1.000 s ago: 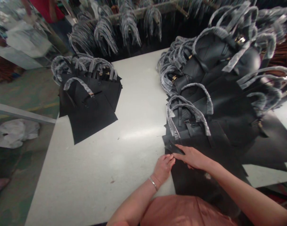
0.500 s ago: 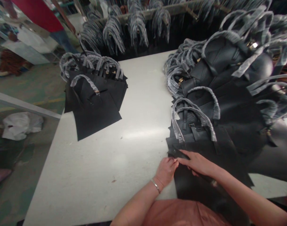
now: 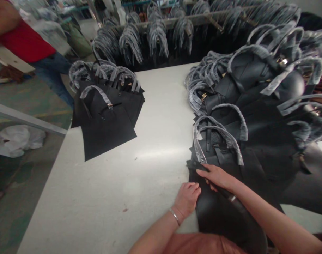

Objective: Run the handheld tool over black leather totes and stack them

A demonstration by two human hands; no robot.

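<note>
A black leather bag panel lies near my body, at the front of a pile of black bags. My left hand, with a silver bangle at its wrist, is closed at the panel's left edge, fingers curled over it. Just above and to the right, my right hand is closed round a long, dark, strap-like piece with a small silvery part; its exact kind is unclear. Beyond my hands, plastic-wrapped bag handles arch up beside a small buckle strap.
More black bags with wrapped handles cover the right of the white table. Another bag stack sits at the far left. Behind the table, wrapped handles hang on a rack. A person in a red top stands at the left.
My right hand has shifted slightly up, away from my left fingers, with the dark piece. A silvery part shows more clearly. The person in red shows more fully, and the view has shifted slightly.
</note>
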